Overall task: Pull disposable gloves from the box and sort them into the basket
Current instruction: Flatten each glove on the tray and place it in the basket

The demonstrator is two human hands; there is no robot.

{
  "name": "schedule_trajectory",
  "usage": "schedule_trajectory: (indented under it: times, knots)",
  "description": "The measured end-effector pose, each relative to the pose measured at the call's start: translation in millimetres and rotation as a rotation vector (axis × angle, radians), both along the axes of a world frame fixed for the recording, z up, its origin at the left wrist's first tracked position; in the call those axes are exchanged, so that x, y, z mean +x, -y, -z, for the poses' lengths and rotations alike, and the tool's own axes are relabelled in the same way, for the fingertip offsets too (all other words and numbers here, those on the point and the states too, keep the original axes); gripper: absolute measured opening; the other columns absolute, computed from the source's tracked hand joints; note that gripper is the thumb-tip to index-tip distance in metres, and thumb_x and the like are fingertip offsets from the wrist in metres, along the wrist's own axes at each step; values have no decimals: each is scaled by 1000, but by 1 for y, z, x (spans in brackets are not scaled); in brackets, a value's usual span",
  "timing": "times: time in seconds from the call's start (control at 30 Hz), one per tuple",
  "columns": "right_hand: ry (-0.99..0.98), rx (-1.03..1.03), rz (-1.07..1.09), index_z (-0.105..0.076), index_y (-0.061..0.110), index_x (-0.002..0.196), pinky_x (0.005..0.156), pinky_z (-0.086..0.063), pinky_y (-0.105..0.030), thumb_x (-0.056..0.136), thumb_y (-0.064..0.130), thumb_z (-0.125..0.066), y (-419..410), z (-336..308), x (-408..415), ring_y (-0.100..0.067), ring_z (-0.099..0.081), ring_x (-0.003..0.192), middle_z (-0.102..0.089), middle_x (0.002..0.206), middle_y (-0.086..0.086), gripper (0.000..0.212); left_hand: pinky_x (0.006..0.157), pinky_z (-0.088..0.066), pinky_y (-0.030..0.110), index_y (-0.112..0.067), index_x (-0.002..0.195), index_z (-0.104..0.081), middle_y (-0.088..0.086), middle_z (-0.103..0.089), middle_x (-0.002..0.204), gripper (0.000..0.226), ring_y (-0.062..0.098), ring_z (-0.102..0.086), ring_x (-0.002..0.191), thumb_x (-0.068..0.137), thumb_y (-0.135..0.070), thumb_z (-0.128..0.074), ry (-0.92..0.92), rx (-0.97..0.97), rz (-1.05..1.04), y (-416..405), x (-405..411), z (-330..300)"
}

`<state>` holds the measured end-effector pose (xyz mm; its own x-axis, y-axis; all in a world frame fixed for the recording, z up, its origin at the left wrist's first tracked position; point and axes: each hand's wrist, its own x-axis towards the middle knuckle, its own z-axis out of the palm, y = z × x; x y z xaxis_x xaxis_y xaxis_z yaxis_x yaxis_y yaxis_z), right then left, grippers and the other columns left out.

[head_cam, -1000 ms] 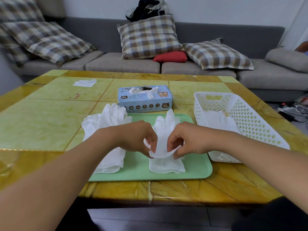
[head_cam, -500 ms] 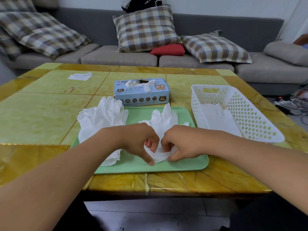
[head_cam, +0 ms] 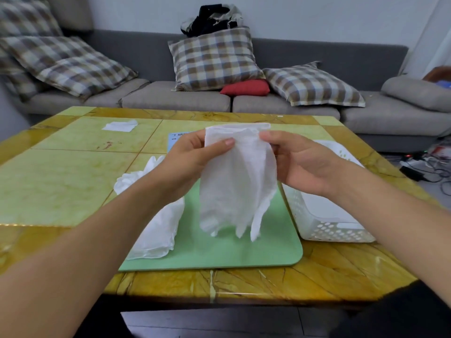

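Note:
A white disposable glove (head_cam: 234, 181) hangs cuff-up in the air above the green tray (head_cam: 244, 254), its fingers dangling down. My left hand (head_cam: 192, 162) pinches the cuff's left corner and my right hand (head_cam: 297, 162) pinches the right corner. A pile of white gloves (head_cam: 156, 230) lies on the tray's left side. The white perforated basket (head_cam: 329, 230) stands to the right of the tray, partly behind my right hand. Only a corner of the blue glove box (head_cam: 174, 140) shows behind my left hand.
A loose white glove or sheet (head_cam: 120, 125) lies at the far left of the yellow-green table (head_cam: 61, 176). A grey sofa with checked cushions (head_cam: 214, 59) runs behind the table. Cables (head_cam: 429, 164) lie on the floor to the right.
Both hands have lifted the glove from the tray, where they were pinching its cuff, up to chest height; it now hangs spread between them.

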<state>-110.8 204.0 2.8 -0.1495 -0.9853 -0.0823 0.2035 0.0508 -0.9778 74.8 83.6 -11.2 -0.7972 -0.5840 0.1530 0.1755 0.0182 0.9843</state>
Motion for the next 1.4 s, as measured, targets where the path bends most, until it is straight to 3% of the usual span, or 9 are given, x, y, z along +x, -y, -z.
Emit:
schedule_trajectory:
  times: [0.07, 0.13, 0.3, 0.37, 0.53, 0.83, 1.0, 1.2, 1.4]
  knots:
    - [42, 49, -94, -57, 8, 140, 118, -34, -47, 68, 47, -87, -1, 2, 3, -35, -51, 127, -57, 139, -15, 88, 85, -59, 38, -8, 114, -71, 15, -75, 110, 25, 24, -71, 94, 93, -20, -66, 4, 77, -49, -3, 0, -2]
    - [-70, 146, -160, -60, 13, 139, 113, -40, -49, 60, 55, -90, -3, 7, 12, -33, -56, 127, -59, 141, -15, 94, 84, -60, 41, -9, 115, -71, 14, -75, 108, 24, 27, -72, 93, 95, -22, -67, 21, 115, -86, -6, 0, -3]
    - [-91, 55, 70, -71, 7, 118, 97, -56, -39, 83, 23, -77, -1, 8, 36, -28, -71, 108, -75, 114, -11, 39, 81, -61, 43, -4, 120, -67, 17, -75, 109, 27, 31, -74, 94, 94, -13, -67, -11, 52, -171, -10, -1, -6]
    - [-133, -26, 193, -72, 3, 116, 91, -59, -38, 91, 18, -71, 0, 2, 38, -29, -72, 105, -75, 111, -14, 30, 76, -62, 39, -2, 121, -65, 17, -75, 107, 29, 29, -74, 92, 92, -9, -69, -42, 30, -219, -12, -3, -9]
    - [-209, -83, 327, -72, 1, 113, 87, -59, -45, 92, 20, -71, -21, -28, 32, -33, -73, 102, -75, 109, -16, 29, 81, -62, 41, -4, 118, -70, 15, -76, 107, 28, 32, -74, 97, 91, -10, -71, -57, 38, -165, -25, -11, -36]
    - [-110, -198, 477, -71, 3, 115, 83, -59, -34, 91, 13, -71, -71, -79, -24, -24, -74, 99, -76, 109, -13, 27, 79, -62, 34, -6, 110, -73, 11, -77, 104, 22, 24, -75, 94, 89, -13, -74, -49, -13, -21, -70, -79, -92]
    - [-109, -185, 544, -67, 0, 123, 97, -56, -40, 96, 14, -67, -95, -81, -56, -30, -70, 110, -74, 115, -16, 31, 91, -59, 40, -3, 114, -72, 11, -76, 109, 28, 26, -72, 102, 100, -26, -61, 43, 40, -14, -90, -115, -91]
    - [-139, -170, 554, -68, -1, 121, 100, -55, -42, 95, 17, -68, -103, -76, -89, -27, -71, 109, -74, 115, -16, 32, 81, -62, 30, -7, 111, -72, 5, -78, 102, 25, 18, -75, 94, 101, -26, -59, 1, -7, -2, -94, -144, -85]
    - [-220, -102, 576, -73, 7, 109, 79, -60, -35, 93, 14, -71, -71, -69, -125, -20, -74, 87, -78, 99, -9, 18, 90, -60, 37, -9, 106, -75, 4, -77, 103, 19, 21, -74, 100, 94, -23, -71, 78, -133, -91, -58, -179, -78]
